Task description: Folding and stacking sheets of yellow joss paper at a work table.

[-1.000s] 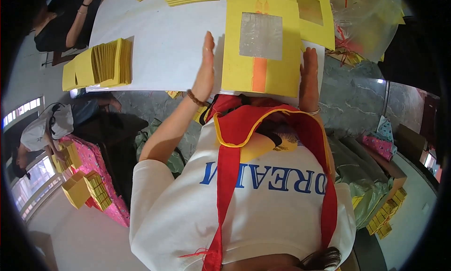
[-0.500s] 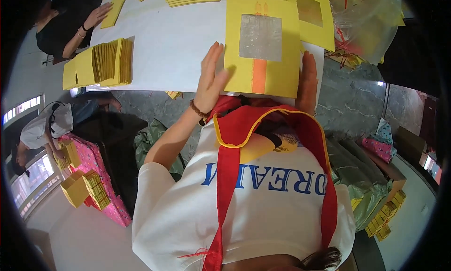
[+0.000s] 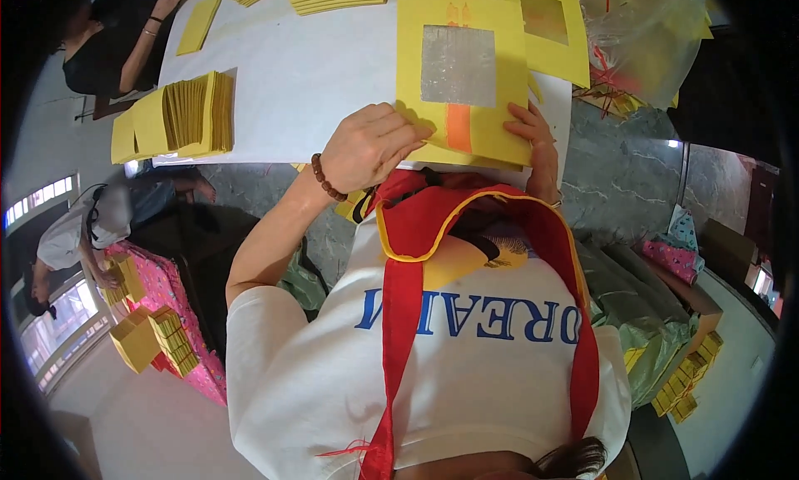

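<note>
Left hand (image 3: 370, 147) now curled on yellow sheet (image 3: 462, 81)

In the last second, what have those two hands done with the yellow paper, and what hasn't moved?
The left hand went from lying flat beside the yellow sheet to curling its fingers over the sheet's near left edge, gripping it. The right hand moved from lying along the right edge to pinching the near right corner. The sheet with its silver square stayed where it was, as did the folded yellow stack on the white table.
</note>
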`<state>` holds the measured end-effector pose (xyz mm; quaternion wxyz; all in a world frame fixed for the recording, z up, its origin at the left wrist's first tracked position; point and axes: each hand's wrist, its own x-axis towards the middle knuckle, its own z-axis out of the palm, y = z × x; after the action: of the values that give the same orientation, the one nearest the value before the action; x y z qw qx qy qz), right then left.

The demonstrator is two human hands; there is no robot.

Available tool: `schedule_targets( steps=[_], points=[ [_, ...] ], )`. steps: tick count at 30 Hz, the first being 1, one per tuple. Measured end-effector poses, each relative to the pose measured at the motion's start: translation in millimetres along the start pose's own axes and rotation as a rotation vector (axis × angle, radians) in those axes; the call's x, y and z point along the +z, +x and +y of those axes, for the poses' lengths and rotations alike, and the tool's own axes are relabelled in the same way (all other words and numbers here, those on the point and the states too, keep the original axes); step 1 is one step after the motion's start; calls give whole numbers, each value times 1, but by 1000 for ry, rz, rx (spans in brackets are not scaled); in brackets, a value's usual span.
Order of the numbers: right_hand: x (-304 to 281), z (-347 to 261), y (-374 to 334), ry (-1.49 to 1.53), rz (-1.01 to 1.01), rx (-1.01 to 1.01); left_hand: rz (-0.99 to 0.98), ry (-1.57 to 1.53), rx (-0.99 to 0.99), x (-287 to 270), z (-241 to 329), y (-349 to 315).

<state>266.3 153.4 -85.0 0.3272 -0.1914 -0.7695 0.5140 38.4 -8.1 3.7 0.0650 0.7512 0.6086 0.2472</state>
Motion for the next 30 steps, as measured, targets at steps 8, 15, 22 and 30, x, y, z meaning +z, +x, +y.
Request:
schedule_targets(
  steps=[8,15,22,30],
  points=[
    [-3,-9,2,53,-42,-99,68,-198,-87,6,-13,6],
    [-4,-12,3,54,-63,-24,22,-263,-106,2,-22,9],
    [-3,-13,1,125,-48,78,-63,-313,-77,-4,-27,9],
    [-6,-2,2,383,-43,96,-25,-395,-150,0,-29,7]
  ],
)
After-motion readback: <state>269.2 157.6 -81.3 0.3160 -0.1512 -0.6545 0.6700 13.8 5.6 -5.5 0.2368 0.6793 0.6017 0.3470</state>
